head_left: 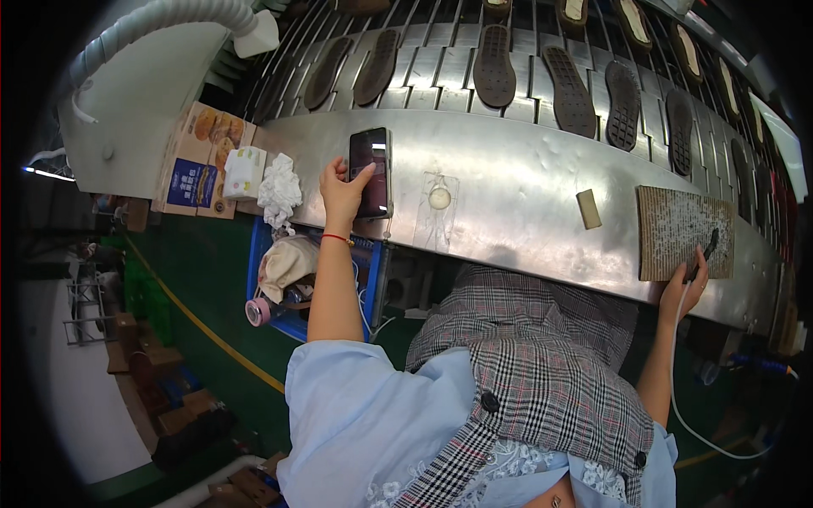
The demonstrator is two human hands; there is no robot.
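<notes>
My left hand [343, 195] reaches over the left edge of a dark smartphone [370, 173] that lies flat on the steel bench. Its thumb rests on the screen, and its fingers are apart beside the phone. At the right end of the bench, my right hand [693, 284] lies at the near edge of a worn, speckled corrugated cardboard piece [669, 224]. Its fingers close around a small black tool [713, 244] with a white cord [675, 364] trailing down past the wrist. The fingers partly hide the tool's grip.
Brown shoe soles [494, 68] sit on a slatted conveyor beyond the steel bench [508, 186]. On the bench are a tan block [588, 209], a clear plastic piece [439, 199], crumpled tissue [279, 190] and a tissue pack [244, 173]. A blue crate [254, 271] stands below left.
</notes>
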